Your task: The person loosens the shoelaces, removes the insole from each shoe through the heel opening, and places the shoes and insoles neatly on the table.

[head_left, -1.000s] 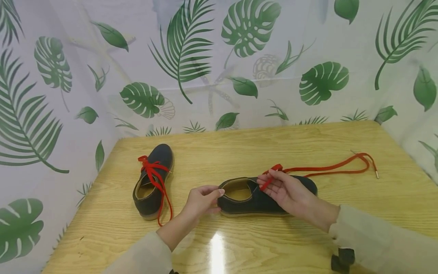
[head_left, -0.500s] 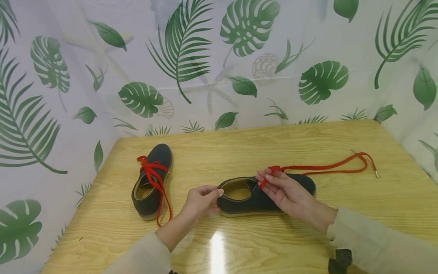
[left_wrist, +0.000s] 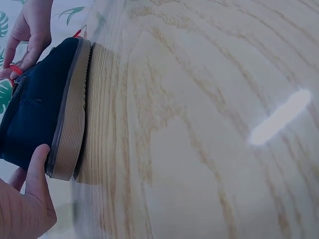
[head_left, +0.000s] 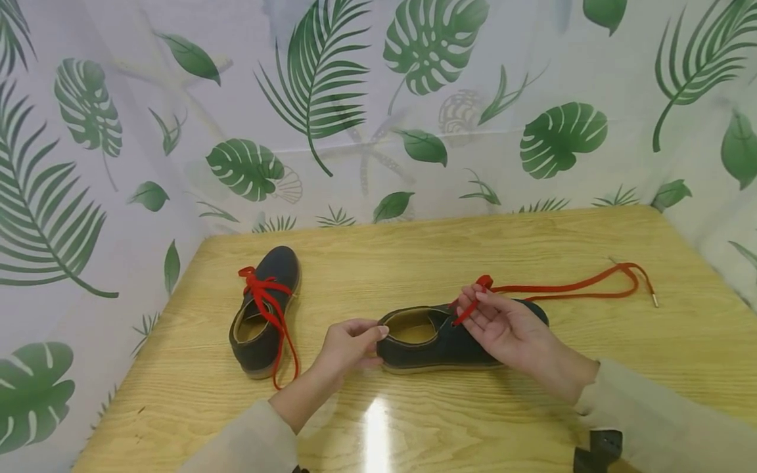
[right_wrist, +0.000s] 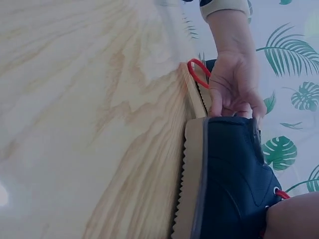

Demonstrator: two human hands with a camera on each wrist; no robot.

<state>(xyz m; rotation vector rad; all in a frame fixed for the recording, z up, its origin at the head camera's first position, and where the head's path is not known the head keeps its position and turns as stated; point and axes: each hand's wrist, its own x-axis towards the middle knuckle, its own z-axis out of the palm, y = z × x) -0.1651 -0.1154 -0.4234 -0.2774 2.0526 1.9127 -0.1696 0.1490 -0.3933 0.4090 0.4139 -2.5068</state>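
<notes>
A dark navy shoe point(head_left: 437, 358) with a tan sole lies in the middle of the table, its toe pointing right. At its heel, my left hand point(head_left: 350, 347) grips the back rim, thumb on top and fingers behind the heel. Over the front of the shoe, my right hand point(head_left: 513, 332) holds a red shoelace point(head_left: 467, 314) between thumb and fingers near the upper eyelets. A red loop stands just above those fingertips. In the right wrist view the left hand point(right_wrist: 234, 84) shows on the heel, and red lace point(right_wrist: 282, 194) comes out of an eyelet. The right hand covers most of the lacing.
A second navy shoe point(head_left: 255, 355) with red laces stands to the left, toe toward the back. Two lace ends point(head_left: 568, 289) stretch right across the wooden table point(head_left: 367, 263). Behind it hangs a leaf-patterned cloth point(head_left: 355, 177).
My right hand shifts a little left, then back to the right, and the lace under its fingers pulls out longer from the shoe. The left hand stays at the heel.
</notes>
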